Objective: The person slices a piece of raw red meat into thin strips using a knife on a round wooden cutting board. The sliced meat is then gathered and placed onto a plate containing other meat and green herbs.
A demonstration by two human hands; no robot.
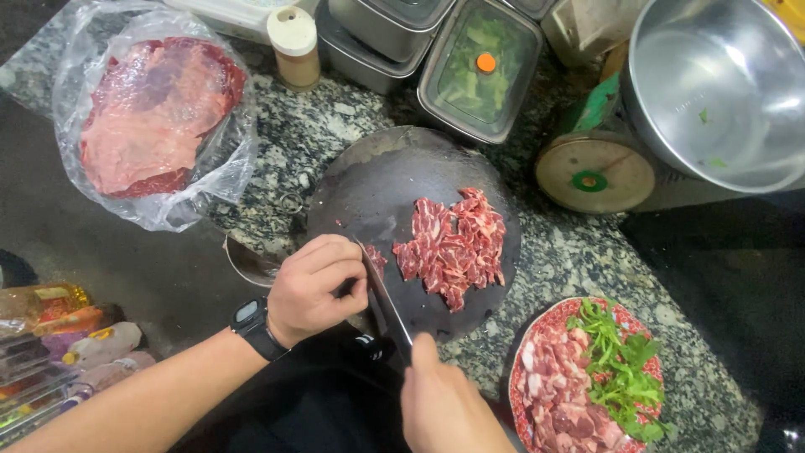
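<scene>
The round cutting board [377, 189] is coloured dark grey. The meat slices [454, 246] on it are coloured red, with white streaks. The counter [579, 252] is speckled in black, grey and white. The plate [537, 335] is patterned in red and white, and green leaves [620, 369] are seen on it.

Bagged raw meat [155, 117], steel bowl [721, 92], plate of greens [625, 369].

Clear plastic bag [151, 117] of red meat — far left — beside capped jar [295, 46].
</scene>
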